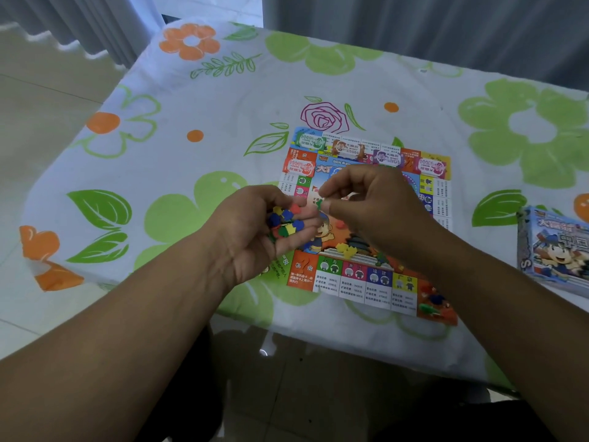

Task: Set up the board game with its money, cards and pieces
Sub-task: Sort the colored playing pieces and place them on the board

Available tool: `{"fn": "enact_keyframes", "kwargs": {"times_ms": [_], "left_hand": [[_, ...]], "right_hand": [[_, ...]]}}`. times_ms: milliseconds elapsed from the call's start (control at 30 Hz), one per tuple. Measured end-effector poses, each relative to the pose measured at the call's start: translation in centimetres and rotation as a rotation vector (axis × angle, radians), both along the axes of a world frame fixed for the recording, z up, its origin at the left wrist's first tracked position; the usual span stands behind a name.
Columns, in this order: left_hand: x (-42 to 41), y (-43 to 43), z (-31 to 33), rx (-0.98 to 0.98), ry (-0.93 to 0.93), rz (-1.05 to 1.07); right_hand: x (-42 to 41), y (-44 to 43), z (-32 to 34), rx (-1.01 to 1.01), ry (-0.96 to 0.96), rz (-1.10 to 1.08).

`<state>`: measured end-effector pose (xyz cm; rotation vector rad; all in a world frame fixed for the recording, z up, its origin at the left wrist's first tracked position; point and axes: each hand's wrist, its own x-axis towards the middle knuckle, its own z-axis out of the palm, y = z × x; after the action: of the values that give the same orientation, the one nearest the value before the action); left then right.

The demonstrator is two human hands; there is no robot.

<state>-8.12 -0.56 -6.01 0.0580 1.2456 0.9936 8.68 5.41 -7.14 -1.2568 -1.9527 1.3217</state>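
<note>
A colourful paper game board [357, 279] lies flat on the table. Stacks of play money [347, 148] sit in a row along its far edge, with one more stack [298, 167] at the far left corner. My left hand [255, 224] hovers over the board's left side, cupped around a heap of small coloured pieces [285, 223]. My right hand [369, 205] pinches one small green piece [319, 204] between thumb and fingertip, just right of the heap. Yellow pieces [345, 250] lie on the board's centre. More loose pieces [432, 303] lie at its near right corner.
The game box [554, 250] stands at the right edge of the table. A floral tablecloth [191, 122] covers the table, whose near edge runs just below the board. Curtains hang behind the table and tiled floor shows at the left.
</note>
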Motion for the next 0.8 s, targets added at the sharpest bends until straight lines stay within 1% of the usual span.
{"fn": "enact_keyframes", "kwargs": {"times_ms": [67,133,233,467,633,733,800], "left_hand": [[-0.8,0.0,0.1,0.018,-0.008,0.060],[-1.5,-0.1,0.2,0.033,-0.020,0.103],[-2.2,-0.6,0.3,0.037,-0.008,0.113],[-2.2,-0.9,0.7,0.023,-0.002,0.081],[-2.3,-1.1,0.5,0.017,0.013,0.056],[-2.2,-1.1,0.5,0.014,0.026,0.039],[-2.1,-1.1,0.4,0.018,0.026,0.024]], "right_hand": [[-0.1,0.2,-0.4,-0.047,-0.023,-0.029],[-0.2,0.2,-0.9,-0.099,-0.093,-0.020],[-0.8,0.0,-1.6,-0.140,-0.177,0.010],[-1.6,0.5,-3.2,-0.080,-0.256,-0.060],[-2.0,0.6,-3.8,-0.063,-0.257,-0.085],[-2.1,0.6,-3.9,-0.009,-0.290,-0.098],[-2.3,0.5,-3.3,0.018,-0.266,-0.100]]}}
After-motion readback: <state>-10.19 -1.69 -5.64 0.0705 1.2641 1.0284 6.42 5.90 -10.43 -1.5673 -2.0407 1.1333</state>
